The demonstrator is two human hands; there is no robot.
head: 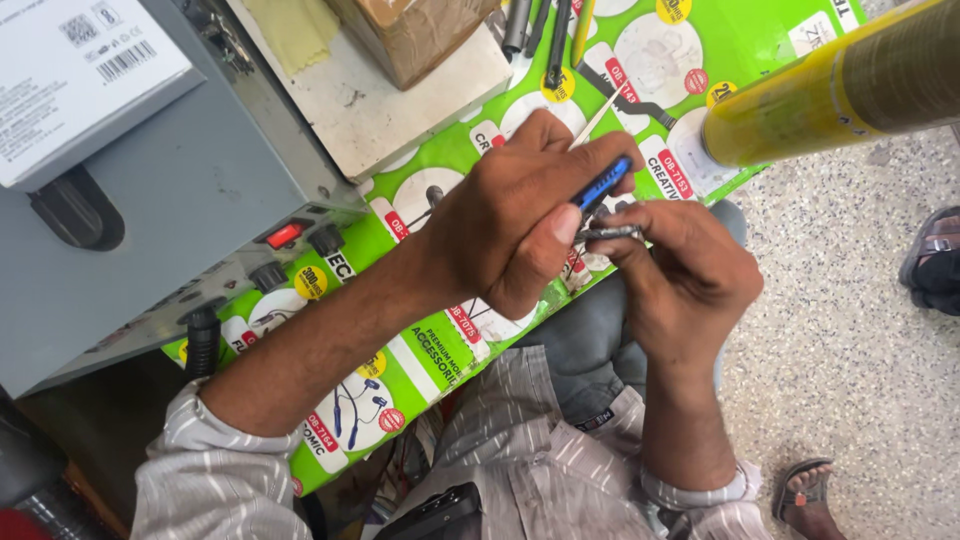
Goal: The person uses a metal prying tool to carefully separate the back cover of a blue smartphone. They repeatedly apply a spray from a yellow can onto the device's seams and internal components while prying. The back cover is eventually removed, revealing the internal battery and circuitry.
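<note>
My left hand (pixel 520 205) is closed around a small tool with a blue and black handle (pixel 602 183) and a thin pale stick (pixel 598 115) that pokes out past my fingers. My right hand (pixel 690 275) pinches a thin grey metal bit (pixel 608 233) between thumb and fingertips, right against the blue handle. Both hands meet above the edge of a work surface covered by a green printed sheet (pixel 440 350).
A grey machine (pixel 170 190) with a red switch (pixel 284 236) and black knobs stands at left, a white box (pixel 70 80) on top. A white board (pixel 400 95) carries a brown carton. A yellow-green cylinder (pixel 830 90) lies at upper right. Sandalled feet rest on speckled floor.
</note>
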